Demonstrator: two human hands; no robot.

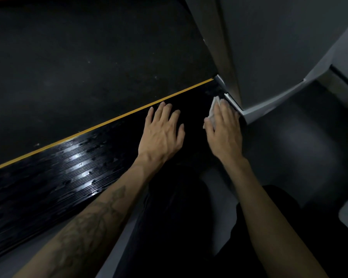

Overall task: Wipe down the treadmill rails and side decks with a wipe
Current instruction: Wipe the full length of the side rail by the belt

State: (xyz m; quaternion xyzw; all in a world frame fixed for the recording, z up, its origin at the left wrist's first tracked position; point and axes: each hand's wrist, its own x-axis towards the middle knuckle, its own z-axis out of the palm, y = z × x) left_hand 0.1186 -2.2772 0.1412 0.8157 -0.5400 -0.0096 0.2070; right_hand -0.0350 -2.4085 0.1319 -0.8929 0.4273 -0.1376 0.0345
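Pressing the white wipe (pixel 213 112) flat under straight right hand (pixel 224 130) fingers at the side deck (pixel 72 177) end beside the grey upright (pixel 269 57), left hand (pixel 163 133) spread bracing; best dragging along the ribs with steady pressure.

The side deck (pixel 68 177) looks like glossy, finely ribbed black plastic with wet sheen, the belt (pixel 78 67) matt and slightly dusty, the wipe (pixel 214 111) soft white paper or cloth.
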